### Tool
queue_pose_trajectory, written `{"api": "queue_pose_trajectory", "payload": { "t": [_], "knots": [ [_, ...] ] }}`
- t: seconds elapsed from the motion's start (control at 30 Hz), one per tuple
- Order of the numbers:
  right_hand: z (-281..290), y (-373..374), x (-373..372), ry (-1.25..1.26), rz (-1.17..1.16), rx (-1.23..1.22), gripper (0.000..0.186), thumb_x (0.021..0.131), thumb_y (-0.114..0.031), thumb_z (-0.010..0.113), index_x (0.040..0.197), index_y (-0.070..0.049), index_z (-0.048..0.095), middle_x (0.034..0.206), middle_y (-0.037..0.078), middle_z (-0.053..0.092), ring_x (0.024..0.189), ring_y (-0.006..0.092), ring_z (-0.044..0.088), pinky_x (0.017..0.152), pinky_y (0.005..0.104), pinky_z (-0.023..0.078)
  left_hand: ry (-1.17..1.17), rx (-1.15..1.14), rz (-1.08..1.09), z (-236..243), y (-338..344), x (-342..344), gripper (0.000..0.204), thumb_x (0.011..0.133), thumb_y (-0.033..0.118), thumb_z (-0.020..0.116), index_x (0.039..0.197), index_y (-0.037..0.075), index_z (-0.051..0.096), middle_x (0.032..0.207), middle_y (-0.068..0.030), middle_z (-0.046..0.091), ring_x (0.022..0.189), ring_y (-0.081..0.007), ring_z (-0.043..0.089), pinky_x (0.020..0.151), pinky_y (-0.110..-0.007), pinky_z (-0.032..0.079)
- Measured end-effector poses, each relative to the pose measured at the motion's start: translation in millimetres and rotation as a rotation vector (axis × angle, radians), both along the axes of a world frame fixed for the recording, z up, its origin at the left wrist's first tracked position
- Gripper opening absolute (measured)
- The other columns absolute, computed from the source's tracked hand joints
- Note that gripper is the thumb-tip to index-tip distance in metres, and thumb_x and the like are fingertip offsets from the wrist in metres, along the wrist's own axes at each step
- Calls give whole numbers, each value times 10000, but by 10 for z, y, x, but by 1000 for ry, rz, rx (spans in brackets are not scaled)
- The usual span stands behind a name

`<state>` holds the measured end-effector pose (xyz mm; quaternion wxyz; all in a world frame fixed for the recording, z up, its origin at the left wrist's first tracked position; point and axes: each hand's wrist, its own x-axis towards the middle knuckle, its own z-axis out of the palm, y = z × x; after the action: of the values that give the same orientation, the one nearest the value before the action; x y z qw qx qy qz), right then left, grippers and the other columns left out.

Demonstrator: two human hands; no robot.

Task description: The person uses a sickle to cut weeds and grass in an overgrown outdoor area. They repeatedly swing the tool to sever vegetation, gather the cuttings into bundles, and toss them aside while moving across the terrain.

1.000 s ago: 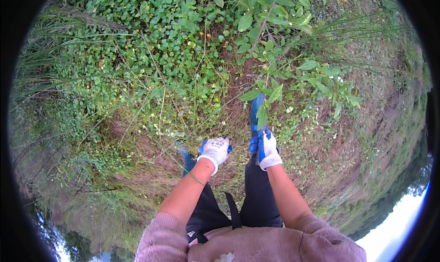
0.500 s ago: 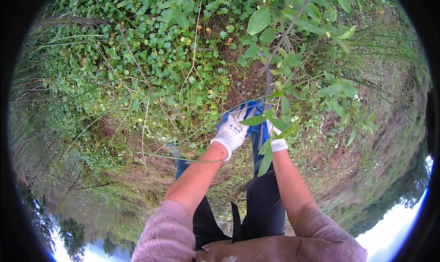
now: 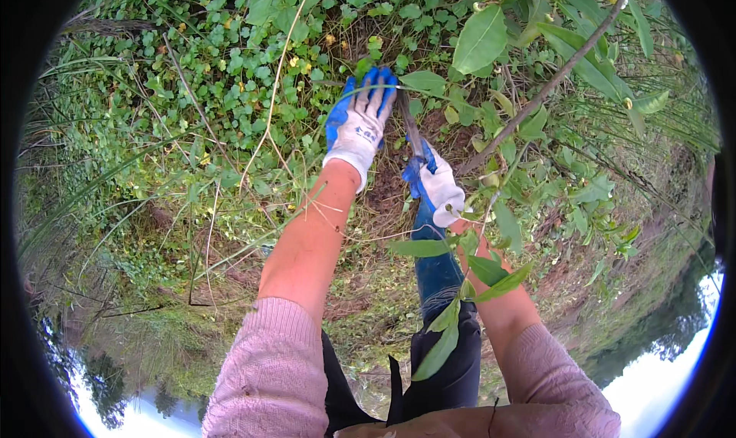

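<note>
Dark bar-like tool (image 3: 412, 125): runs from your right gloved hand (image 3: 434, 181) to beside your left gloved hand (image 3: 362, 120) | probably stiff, lightish; hold its lower end | right fingers wrapped round it, left fingers outstretched

Print on white work glove (image 3: 356, 123), left hand (image 3: 359, 121). Short row of dark blue characters (image 3: 365, 134) across back of hand, behind the extended fingers, between knuckles and cuff. Row slants slightly, lower toward the thumb side. Smaller blue marks just beneath it, farther from the fingers; too small to read.
</note>
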<state>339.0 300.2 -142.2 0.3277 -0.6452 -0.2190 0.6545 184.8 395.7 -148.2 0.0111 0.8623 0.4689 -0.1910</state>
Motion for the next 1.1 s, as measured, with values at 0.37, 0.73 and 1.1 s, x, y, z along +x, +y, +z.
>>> {"api": "queue_pose_trajectory", "payload": {
  "t": [0.37, 0.73, 1.1],
  "knots": [
    [-406, -523, 398, -129, 207, 117, 303, 848, -119, 463, 1141, -46, 435, 1068, 98, 505, 915, 180, 511, 726, 309, 448, 275, -177, 333, -239, 449, -182, 448, 743, 79, 509, 1176, 9, 419, 1013, -145, 555, 899, -242, 547, 780, -323, 440],
    [165, -1260, 739, -309, 75, 15, 433, 755, -30, 483, 1186, -67, 454, 844, 140, 599, 765, 201, 590, 692, 281, 455, 113, -767, 99, 85, -249, -350, 201, 800, 113, 446, 902, 76, 615, 831, -113, 631, 761, -184, 619, 673, -307, 493],
    [841, -1321, 532, -826, 683, -12, 381, 737, -27, 467, 1116, -49, 503, 800, 126, 614, 692, 208, 607, 638, 299, 462, 118, -704, 188, -448, -1018, -1358, 143, 746, 102, 491, 810, 100, 619, 795, -72, 625, 718, -186, 601, 619, -302, 466]
  ]
}}
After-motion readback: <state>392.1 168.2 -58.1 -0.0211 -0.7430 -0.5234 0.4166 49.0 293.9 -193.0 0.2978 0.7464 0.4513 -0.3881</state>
